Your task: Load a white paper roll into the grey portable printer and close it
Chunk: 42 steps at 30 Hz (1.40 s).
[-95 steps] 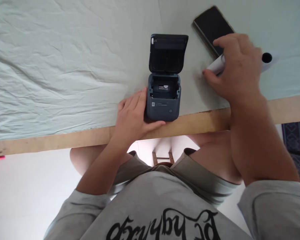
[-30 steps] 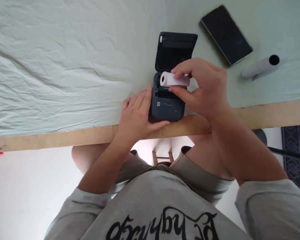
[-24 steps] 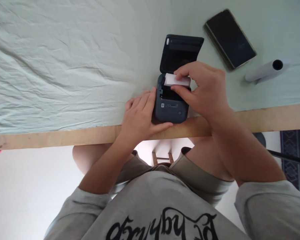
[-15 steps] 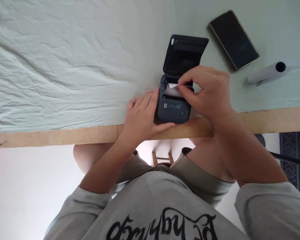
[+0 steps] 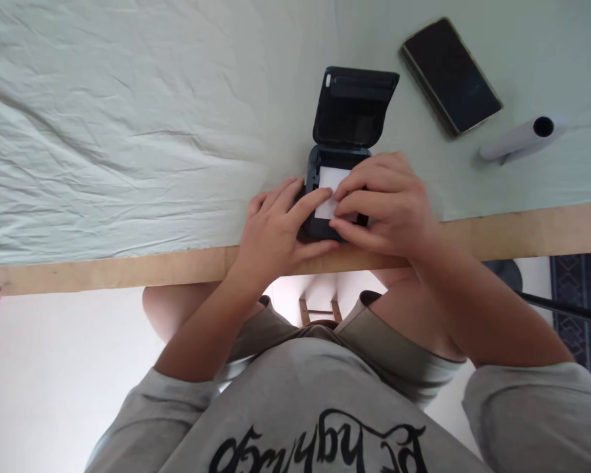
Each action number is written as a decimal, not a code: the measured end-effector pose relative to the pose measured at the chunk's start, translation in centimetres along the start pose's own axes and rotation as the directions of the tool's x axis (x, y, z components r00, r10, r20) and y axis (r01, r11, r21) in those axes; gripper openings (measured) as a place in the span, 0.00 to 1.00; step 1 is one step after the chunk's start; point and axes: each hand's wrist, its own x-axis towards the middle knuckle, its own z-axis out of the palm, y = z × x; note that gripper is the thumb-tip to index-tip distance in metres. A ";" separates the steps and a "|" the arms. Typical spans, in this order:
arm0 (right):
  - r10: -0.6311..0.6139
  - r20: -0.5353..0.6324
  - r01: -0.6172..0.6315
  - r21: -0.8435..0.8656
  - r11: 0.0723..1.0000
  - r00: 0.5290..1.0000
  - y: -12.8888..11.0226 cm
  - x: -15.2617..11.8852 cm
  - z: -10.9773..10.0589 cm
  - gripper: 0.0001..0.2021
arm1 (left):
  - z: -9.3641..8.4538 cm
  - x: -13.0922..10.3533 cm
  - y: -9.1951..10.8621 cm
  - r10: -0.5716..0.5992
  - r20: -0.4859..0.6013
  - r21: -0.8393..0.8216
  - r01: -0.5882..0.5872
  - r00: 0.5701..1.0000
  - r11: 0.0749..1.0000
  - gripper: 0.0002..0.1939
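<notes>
A small dark label printer (image 5: 315, 228) lies at the table's front edge, its lid (image 5: 352, 115) swung up and back. White paper (image 5: 329, 177) stretches from the roll bay down over the printer's front face. Around the printer's left side and front edge, my left hand (image 5: 278, 220) grips it, thumb at the bottom and index fingertip on the paper. My right hand (image 5: 391, 203) is over the right half, fingers bent and apart, their tips resting on the paper. Much of the paper's right side is hidden beneath that hand.
Behind and to the right lies a dark phone in a case (image 5: 452, 75). A white paper roll (image 5: 512, 139) with a dark core opening lies right of it. Pale green cloth (image 5: 152, 131) covers the table, whose wooden front edge (image 5: 113, 270) is bare.
My right hand has moved down from the roll bay and its pinch has loosened. The paper now extends over the printer's front. My left index finger has shifted onto the paper.
</notes>
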 end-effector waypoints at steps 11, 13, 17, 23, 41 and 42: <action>0.369 -0.312 -0.334 0.160 0.929 0.876 3.5 0.3 0.1 0.02 | 0.8 -0.1 -0.8 0.062 -0.080 -0.040 -0.066 0.995 0.997 0.38; 0.459 -0.234 -0.416 0.210 0.885 0.857 4.2 -0.1 0.4 0.09 | 0.8 -0.1 -0.9 0.077 -0.088 -0.041 -0.081 0.993 0.996 0.36; 0.521 -0.069 -0.473 0.331 0.817 0.851 4.6 -0.5 0.6 0.22 | 0.8 -0.1 -0.9 0.096 -0.084 -0.038 -0.100 0.992 0.994 0.34; 0.534 -0.154 -0.413 0.470 0.780 0.832 4.1 0.4 0.3 0.20 | 0.8 -0.1 -0.9 0.098 -0.084 -0.038 -0.102 0.992 0.994 0.33; 0.440 0.320 -0.526 0.269 0.807 0.839 3.6 0.7 -1.0 0.20 | 0.9 -0.1 -0.7 0.066 -0.083 -0.019 -0.068 0.994 0.998 0.46; 0.437 0.345 -0.534 0.269 0.802 0.831 3.5 0.9 -1.2 0.21 | 0.8 0.0 -0.6 0.058 -0.070 -0.016 -0.060 0.996 0.998 0.45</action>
